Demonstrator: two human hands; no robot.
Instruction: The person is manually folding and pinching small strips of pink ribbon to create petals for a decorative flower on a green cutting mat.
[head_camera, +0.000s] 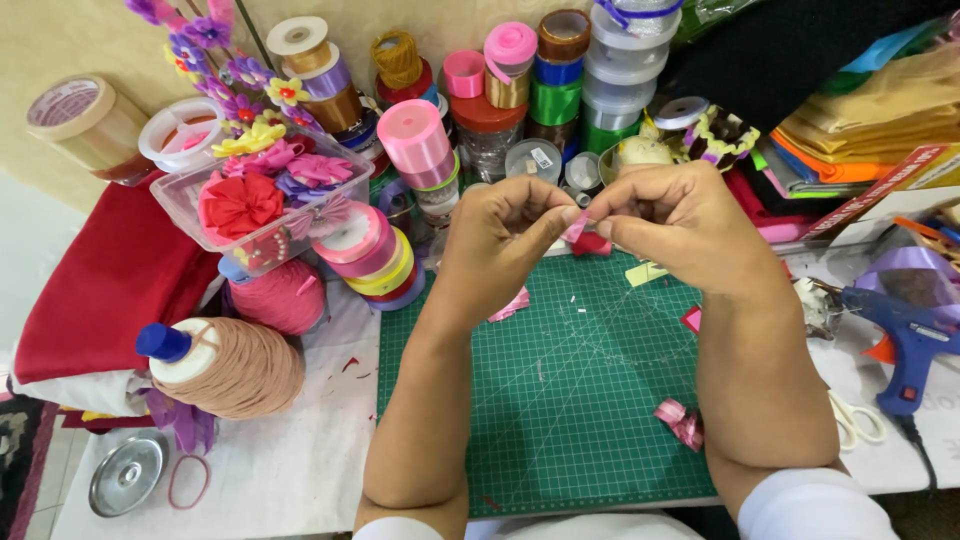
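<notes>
My left hand (497, 243) and my right hand (680, 222) meet above the far edge of a green cutting mat (560, 390). Both pinch a small folded piece of pink and red ribbon (585, 238) between thumbs and fingertips. A folded pink ribbon piece (681, 421) lies on the mat near my right forearm. Another pink scrap (512, 304) lies on the mat under my left wrist, and a small red scrap (691, 318) sits by my right wrist.
Stacked ribbon rolls (520, 90) crowd the back. A clear box of fabric flowers (260, 195) stands at left, with pink (282, 297) and tan (240, 368) thread cones. A blue glue gun (905, 335) and white scissors (855, 420) lie at right. Red cloth (100, 280) lies far left.
</notes>
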